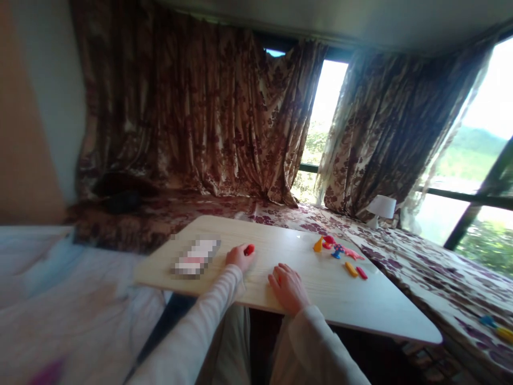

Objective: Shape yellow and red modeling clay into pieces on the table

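My left hand (239, 258) rests on the pale wooden table (276, 243), its fingers closed around a small red object (249, 249). Only the rounded end of that object shows, so its kind is unclear. To the right, my right hand (289, 289) lies palm down near the table's front edge, with the fingers stretched forward and slightly bent. What is under its palm is hidden. Beyond it on the table are small toys: a yellow cone-shaped piece (318, 245), a blue figure (337, 251), a red animal-like piece (354, 254), a yellow stick-like piece (351, 269) and a red one (361, 272).
Left of my left hand lies a blurred-out flat rectangular object (196, 258). A white lamp (382, 207) stands on the flower-patterned cloth (401, 248) behind the table. Patterned curtains (224, 117) hang at the back. Blue and yellow things (503, 334) lie at the far right.
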Action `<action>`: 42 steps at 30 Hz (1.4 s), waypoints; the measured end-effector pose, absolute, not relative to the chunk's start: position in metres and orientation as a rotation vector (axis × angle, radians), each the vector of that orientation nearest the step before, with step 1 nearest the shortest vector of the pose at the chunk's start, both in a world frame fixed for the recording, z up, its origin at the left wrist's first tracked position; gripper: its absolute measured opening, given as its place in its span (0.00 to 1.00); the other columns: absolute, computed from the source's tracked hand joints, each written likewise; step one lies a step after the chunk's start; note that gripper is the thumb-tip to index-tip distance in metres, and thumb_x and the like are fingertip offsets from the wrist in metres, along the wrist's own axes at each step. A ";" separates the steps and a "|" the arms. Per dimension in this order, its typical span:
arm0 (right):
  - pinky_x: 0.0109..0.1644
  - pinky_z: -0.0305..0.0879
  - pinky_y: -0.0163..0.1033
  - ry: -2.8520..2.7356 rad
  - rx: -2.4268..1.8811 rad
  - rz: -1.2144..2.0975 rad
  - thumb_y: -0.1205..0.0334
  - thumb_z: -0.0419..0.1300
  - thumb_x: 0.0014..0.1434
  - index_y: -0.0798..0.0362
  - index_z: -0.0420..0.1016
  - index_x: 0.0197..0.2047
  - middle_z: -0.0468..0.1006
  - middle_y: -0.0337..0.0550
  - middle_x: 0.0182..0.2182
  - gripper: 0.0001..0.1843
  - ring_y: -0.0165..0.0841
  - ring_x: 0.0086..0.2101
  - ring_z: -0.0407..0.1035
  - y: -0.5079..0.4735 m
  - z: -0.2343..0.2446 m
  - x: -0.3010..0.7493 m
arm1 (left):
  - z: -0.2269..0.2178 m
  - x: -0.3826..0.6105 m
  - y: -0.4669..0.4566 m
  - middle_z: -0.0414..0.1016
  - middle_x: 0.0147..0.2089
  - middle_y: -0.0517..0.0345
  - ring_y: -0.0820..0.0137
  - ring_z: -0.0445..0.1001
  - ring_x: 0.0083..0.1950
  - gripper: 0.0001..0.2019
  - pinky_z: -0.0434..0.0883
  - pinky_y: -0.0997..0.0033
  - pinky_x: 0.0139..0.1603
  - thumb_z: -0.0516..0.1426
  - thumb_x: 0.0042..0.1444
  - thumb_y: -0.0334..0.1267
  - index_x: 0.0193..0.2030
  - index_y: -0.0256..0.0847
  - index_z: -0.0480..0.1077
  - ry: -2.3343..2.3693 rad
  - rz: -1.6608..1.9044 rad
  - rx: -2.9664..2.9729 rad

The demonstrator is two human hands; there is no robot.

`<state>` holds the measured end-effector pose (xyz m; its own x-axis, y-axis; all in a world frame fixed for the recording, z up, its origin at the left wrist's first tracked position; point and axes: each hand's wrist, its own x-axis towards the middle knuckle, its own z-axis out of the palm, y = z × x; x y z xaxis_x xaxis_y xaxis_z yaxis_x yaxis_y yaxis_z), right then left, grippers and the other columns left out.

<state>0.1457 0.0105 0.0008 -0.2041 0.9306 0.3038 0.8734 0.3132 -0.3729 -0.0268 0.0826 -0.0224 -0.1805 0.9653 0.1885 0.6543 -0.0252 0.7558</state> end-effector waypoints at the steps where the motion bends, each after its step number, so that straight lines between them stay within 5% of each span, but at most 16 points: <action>1: 0.60 0.54 0.43 -2.114 -1.629 0.145 0.61 0.51 0.61 0.53 0.76 0.42 0.75 0.51 0.49 0.14 0.39 0.55 0.63 0.018 0.003 0.143 | -0.021 -0.028 0.082 0.69 0.53 0.52 0.66 0.71 0.49 0.16 0.72 0.58 0.48 0.54 0.60 0.43 0.52 0.40 0.66 1.862 1.053 1.705; 3: 0.58 0.56 0.44 -2.104 -1.691 0.115 0.63 0.48 0.63 0.53 0.77 0.40 0.76 0.50 0.48 0.15 0.39 0.55 0.64 0.030 0.007 0.145 | -0.016 -0.029 0.082 0.69 0.53 0.52 0.66 0.71 0.48 0.16 0.72 0.58 0.48 0.54 0.60 0.43 0.52 0.39 0.66 1.867 1.043 1.732; 6: 0.60 0.56 0.46 -2.140 -1.714 0.086 0.64 0.43 0.65 0.55 0.74 0.49 0.71 0.52 0.54 0.20 0.39 0.58 0.61 0.025 0.005 0.160 | -0.011 -0.029 0.081 0.69 0.52 0.52 0.66 0.72 0.48 0.16 0.72 0.58 0.48 0.54 0.60 0.43 0.52 0.39 0.66 1.883 1.039 1.751; 9: 0.64 0.51 0.43 -2.228 -1.668 0.062 0.67 0.43 0.64 0.60 0.64 0.60 0.61 0.52 0.62 0.24 0.38 0.62 0.53 -0.005 -0.004 0.171 | -0.012 -0.027 0.080 0.69 0.53 0.52 0.66 0.71 0.49 0.16 0.72 0.58 0.48 0.54 0.60 0.43 0.52 0.39 0.66 1.898 1.035 1.748; 13: 0.66 0.45 0.43 -2.357 -1.560 0.002 0.71 0.45 0.61 0.59 0.64 0.61 0.57 0.46 0.64 0.25 0.37 0.65 0.41 -0.031 -0.010 0.153 | -0.012 -0.027 0.077 0.69 0.53 0.52 0.66 0.71 0.49 0.15 0.72 0.58 0.49 0.54 0.60 0.43 0.52 0.40 0.66 1.918 1.004 1.756; 18: 0.64 0.48 0.48 -2.281 -1.658 0.005 0.68 0.44 0.63 0.60 0.70 0.56 0.65 0.52 0.60 0.22 0.43 0.64 0.47 0.008 0.003 0.124 | -0.005 -0.028 0.074 0.70 0.52 0.52 0.67 0.71 0.49 0.15 0.72 0.58 0.48 0.54 0.60 0.43 0.51 0.39 0.66 1.926 0.946 1.825; 22: 0.62 0.52 0.54 -2.167 -1.799 0.040 0.62 0.45 0.65 0.62 0.70 0.56 0.63 0.57 0.60 0.22 0.47 0.63 0.49 0.031 0.008 0.145 | -0.001 -0.028 0.073 0.70 0.52 0.52 0.67 0.72 0.48 0.15 0.72 0.58 0.48 0.54 0.60 0.43 0.51 0.39 0.66 1.917 0.925 1.863; 31: 0.66 0.45 0.43 -2.284 -1.728 0.004 0.68 0.43 0.64 0.63 0.61 0.63 0.53 0.50 0.65 0.25 0.38 0.66 0.41 -0.031 -0.009 0.152 | -0.005 -0.027 0.073 0.70 0.52 0.52 0.67 0.71 0.49 0.15 0.71 0.58 0.49 0.54 0.60 0.43 0.51 0.40 0.67 1.947 0.926 1.874; 37: 0.65 0.43 0.52 -2.224 -1.792 0.023 0.59 0.43 0.67 0.58 0.68 0.57 0.62 0.53 0.62 0.23 0.42 0.64 0.47 0.016 0.007 0.125 | -0.005 -0.028 0.073 0.70 0.52 0.52 0.67 0.71 0.49 0.15 0.71 0.58 0.49 0.54 0.60 0.43 0.51 0.40 0.66 1.969 0.879 1.931; 42: 0.62 0.49 0.55 -2.133 -1.912 0.068 0.61 0.44 0.66 0.56 0.69 0.56 0.62 0.54 0.62 0.20 0.43 0.63 0.50 0.030 0.010 0.159 | -0.001 -0.027 0.072 0.70 0.51 0.52 0.67 0.72 0.48 0.15 0.72 0.58 0.48 0.54 0.60 0.43 0.51 0.39 0.67 1.982 0.866 1.930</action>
